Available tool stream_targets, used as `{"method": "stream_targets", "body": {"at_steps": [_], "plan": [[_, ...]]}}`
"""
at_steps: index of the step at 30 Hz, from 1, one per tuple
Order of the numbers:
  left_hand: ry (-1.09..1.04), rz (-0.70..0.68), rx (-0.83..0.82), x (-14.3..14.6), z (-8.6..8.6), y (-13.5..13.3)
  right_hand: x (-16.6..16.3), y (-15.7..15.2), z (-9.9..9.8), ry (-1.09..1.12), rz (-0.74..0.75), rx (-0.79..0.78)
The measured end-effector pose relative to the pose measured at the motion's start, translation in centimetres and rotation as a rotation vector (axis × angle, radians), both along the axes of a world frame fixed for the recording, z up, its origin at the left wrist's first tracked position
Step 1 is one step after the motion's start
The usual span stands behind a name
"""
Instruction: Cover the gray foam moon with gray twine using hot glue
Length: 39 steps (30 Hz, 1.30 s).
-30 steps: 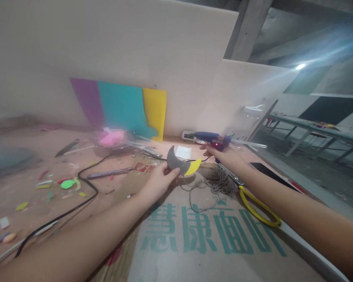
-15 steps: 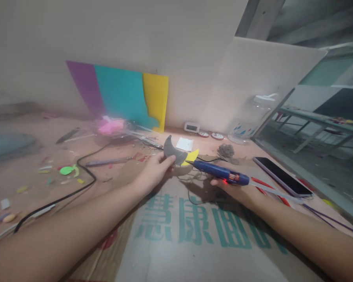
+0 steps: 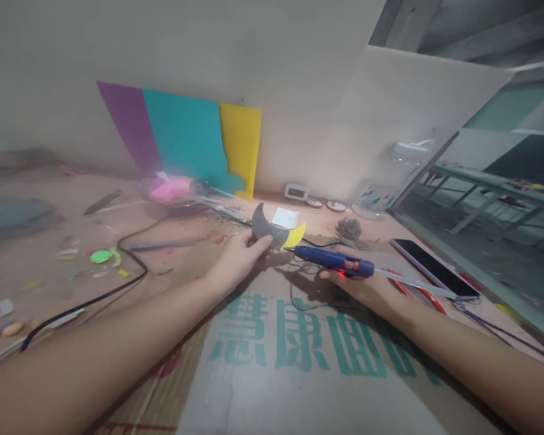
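1. Moved over the last second: glue gun (image 3: 329, 260) came down from the back, turned, and now has its nozzle at the crescent's yellow end. Clock positions below: crescent at centre, 12 o'clock away from wearer.
2. Desk (image 3: 385, 229): cluttered, scraps at 8 to 9 o'clock. Sheet with teal lettering (image 3: 254, 393) at 6.
3. Coloured panel (image 3: 185, 142): upright, 10 o'clock.
4. Hands: left hand (image 3: 245, 251) at 8, grip pinched on the crescent's grey part. Right hand (image 3: 360, 284) at 4, grip closed round the gun; handle mostly hidden, can't tell where the trigger finger sits.
5. Phone (image 3: 435, 269) at 4, beyond the right hand. Clear glue stick (image 3: 412, 284) sticks out of the gun's rear towards it. Risk, my read: swinging the gun back could knock stick against phone.
6. Crescent (image 3: 272, 232): held up off the desk, grey left, yellow right. Nozzle touching or just short, can't tell. Likely failure: nozzle slips left along the edge, burns left fingertips. Crescent pinched on one side only, so pushing could twist it.
7. Loose thread (image 3: 294, 296) at 5, below the nozzle: drips could stick it down.
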<state>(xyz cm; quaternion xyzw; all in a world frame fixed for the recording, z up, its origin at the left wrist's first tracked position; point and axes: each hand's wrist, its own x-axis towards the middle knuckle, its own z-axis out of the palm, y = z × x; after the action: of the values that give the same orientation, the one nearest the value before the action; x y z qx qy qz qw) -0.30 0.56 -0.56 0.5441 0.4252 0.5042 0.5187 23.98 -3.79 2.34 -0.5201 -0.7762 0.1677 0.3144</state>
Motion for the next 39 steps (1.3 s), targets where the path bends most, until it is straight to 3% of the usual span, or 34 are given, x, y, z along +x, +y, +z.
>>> {"method": "stream_targets", "body": {"at_steps": [15,39], "plan": [[0.026,-0.009,0.032,-0.05,-0.26,0.03,-0.91,-0.36,0.33,0.006,-0.056,-0.069],[0.055,-0.006,0.041,-0.07,-0.03,-0.02,-0.85,-0.14,0.00,-0.062,-0.103,-0.047]]}}
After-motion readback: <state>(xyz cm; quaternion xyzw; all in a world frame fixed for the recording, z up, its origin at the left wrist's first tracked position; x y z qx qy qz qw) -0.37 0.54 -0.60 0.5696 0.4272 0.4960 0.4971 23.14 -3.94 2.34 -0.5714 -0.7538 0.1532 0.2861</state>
